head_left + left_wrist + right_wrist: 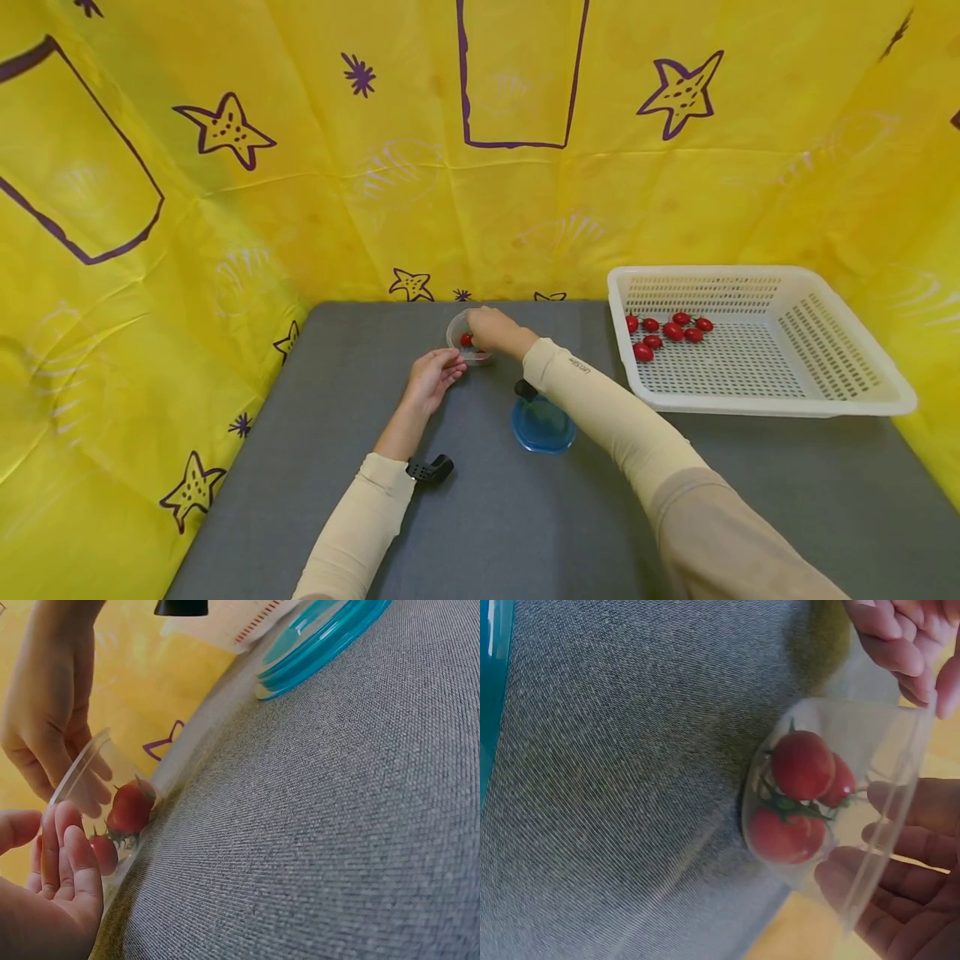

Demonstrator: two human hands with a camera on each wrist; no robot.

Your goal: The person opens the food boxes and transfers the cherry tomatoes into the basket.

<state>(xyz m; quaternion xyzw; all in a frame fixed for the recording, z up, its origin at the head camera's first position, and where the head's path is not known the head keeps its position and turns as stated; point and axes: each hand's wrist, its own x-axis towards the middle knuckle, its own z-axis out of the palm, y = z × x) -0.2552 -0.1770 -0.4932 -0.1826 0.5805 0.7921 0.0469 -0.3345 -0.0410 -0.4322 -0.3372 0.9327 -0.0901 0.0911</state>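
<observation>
My left hand [432, 379] pinches the near-left rim of a clear round plastic container [870, 742] between thumb and fingers. Inside it, red cherry tomatoes with green stems [802, 765] lie at the bottom. From the far right side, my right hand [491, 329] reaches over the rim. Its fingers [915, 844] hang loosely bent inside the container, just above the tomatoes, and no tomato shows between them. A blue round lid [543, 425] lies on the table below the right forearm, which partly covers it in the head view.
At the right stands a white perforated basket [757, 408] with several cherry tomatoes [672, 332] at its left end. The grey table [285, 500] meets a yellow patterned cloth [315, 208] at the back and sides.
</observation>
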